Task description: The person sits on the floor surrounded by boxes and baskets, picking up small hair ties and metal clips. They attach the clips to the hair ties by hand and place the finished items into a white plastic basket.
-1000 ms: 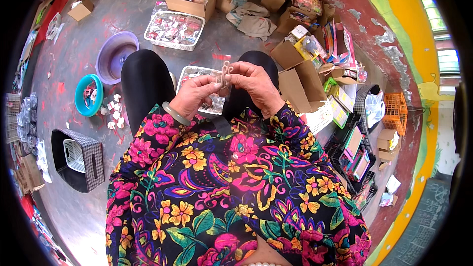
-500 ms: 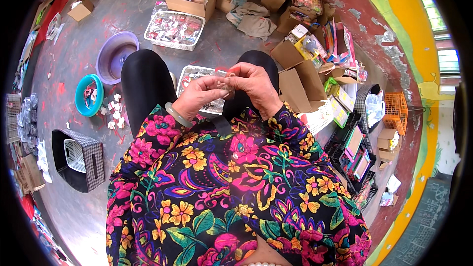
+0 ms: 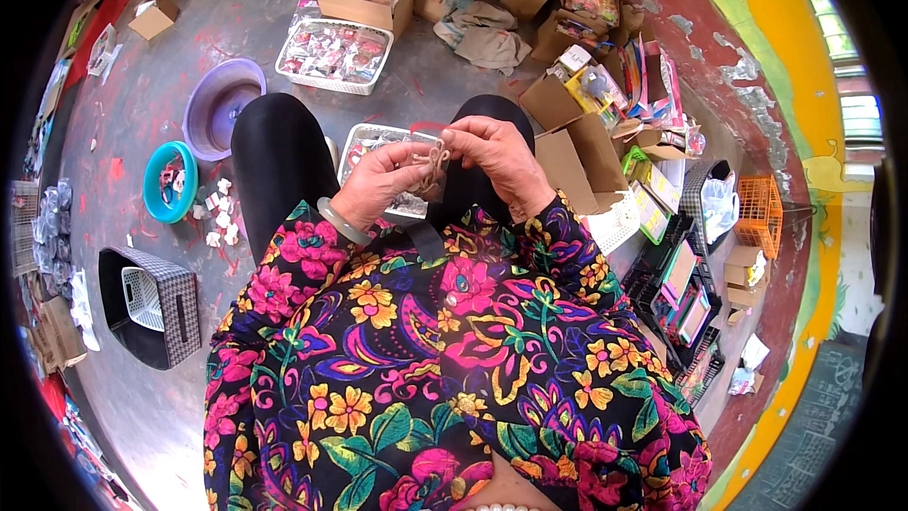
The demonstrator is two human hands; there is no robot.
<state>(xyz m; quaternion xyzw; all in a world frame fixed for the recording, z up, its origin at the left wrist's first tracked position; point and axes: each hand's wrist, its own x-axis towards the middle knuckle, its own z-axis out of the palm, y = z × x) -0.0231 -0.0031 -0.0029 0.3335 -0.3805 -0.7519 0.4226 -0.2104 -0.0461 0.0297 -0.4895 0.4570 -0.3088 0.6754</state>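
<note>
In front of my knees, my left hand (image 3: 386, 178) pinches a small tan twine bow (image 3: 435, 159) between thumb and fingertips. The bow's loops stand out past the fingers. At its upper right, my right hand (image 3: 499, 157) has thumb and forefinger pinched together on the edge of the bow. A thin red strip (image 3: 430, 127) shows just behind those fingertips; whether it is held cannot be made out. Below the hands, between my legs, stands a white basket (image 3: 346, 153) with small packaged pieces in it, partly hidden by my left hand.
Farther ahead is a white basket (image 3: 284, 63) full of small packets, beside an open carton (image 3: 378, 14). To the left stand a purple basin (image 3: 200, 123), a teal bowl (image 3: 151, 191) and scattered white pieces (image 3: 224, 220). Cartons (image 3: 594, 163) and black crates (image 3: 653, 274) crowd the right.
My right hand has drawn slightly up and to the right, its fingers more extended. The twine bow, mostly covered by the fingers before, now shows between the hands.
</note>
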